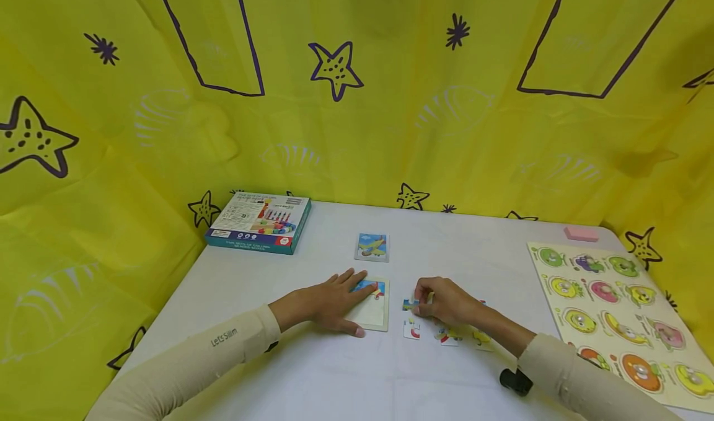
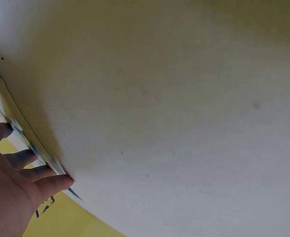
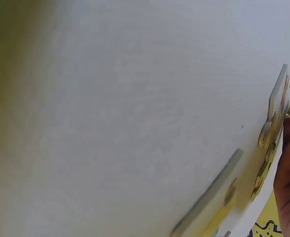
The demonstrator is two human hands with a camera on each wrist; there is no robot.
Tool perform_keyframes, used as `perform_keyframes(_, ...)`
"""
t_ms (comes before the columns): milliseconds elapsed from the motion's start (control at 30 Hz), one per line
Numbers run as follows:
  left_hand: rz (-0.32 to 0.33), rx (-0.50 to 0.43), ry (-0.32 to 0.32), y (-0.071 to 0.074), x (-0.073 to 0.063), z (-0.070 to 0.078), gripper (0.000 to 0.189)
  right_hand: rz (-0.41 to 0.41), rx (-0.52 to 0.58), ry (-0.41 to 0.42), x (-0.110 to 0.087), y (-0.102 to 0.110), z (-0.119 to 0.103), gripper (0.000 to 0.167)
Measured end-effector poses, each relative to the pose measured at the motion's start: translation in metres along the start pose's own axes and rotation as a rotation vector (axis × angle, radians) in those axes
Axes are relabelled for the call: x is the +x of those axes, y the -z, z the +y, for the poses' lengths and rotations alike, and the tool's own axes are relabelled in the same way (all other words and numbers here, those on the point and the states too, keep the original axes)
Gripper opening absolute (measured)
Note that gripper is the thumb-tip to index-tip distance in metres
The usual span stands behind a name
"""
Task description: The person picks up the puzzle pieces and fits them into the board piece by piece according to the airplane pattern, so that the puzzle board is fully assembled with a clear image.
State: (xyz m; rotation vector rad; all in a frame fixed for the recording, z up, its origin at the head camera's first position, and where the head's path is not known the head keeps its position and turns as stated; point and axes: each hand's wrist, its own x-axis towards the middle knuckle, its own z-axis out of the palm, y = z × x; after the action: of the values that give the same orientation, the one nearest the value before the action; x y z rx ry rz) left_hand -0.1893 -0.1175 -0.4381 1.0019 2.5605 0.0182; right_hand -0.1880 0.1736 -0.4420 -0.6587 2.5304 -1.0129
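My left hand (image 1: 334, 303) lies spread with straight fingers across a small puzzle tray (image 1: 378, 328), its fingertips along the far side. Inside the tray, a blue piece with a bit of the airplane picture (image 1: 382, 288) shows at the top right. To the right, my right hand (image 1: 444, 301) pinches a blue jigsaw piece (image 1: 409, 305) between thumb and fingers, low over the table. Just below it lie a white and red piece (image 1: 412, 330), a red and yellow piece (image 1: 448, 337) and a yellow one (image 1: 482, 339). The right hand and forearm hide part of the pieces behind them.
Behind the tray lies an airplane picture card (image 1: 372, 247). A boxed set (image 1: 259, 222) occupies the back left corner. On the right are a fruit puzzle board (image 1: 608, 322), a pink block (image 1: 581, 234) and a black object (image 1: 515, 382) by the right sleeve. A yellow curtain hangs behind.
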Motion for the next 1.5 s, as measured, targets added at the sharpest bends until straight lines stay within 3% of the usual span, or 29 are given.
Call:
perform_keyframes(433, -0.003, -0.012, -0.004, -0.001, -0.001, -0.001, 0.097, 0.009, 0.04, 0.046, -0.003, 0.004, -0.009, 0.007)
perform_keyframes(867, 0.009, -0.023, -0.011, -0.001, -0.004, -0.005, 0.097, 0.008, 0.077, 0.106, -0.001, -0.008, -0.019, 0.024)
perform_keyframes(1067, 0.032, -0.052, 0.003, -0.001, -0.013, -0.016, 0.099, 0.006, 0.111, 0.115, 0.001, -0.011, -0.022, 0.022)
perform_keyframes(1300, 0.045, -0.169, 0.03, -0.002, -0.025, -0.031, 0.096, 0.016, 0.111, 0.1, 0.005, -0.015, -0.024, 0.026)
perform_keyframes(1500, 0.052, -0.139, 0.045, -0.006, -0.032, -0.037, 0.096, -0.018, 0.217, 0.084, 0.012, -0.022, -0.027, 0.027)
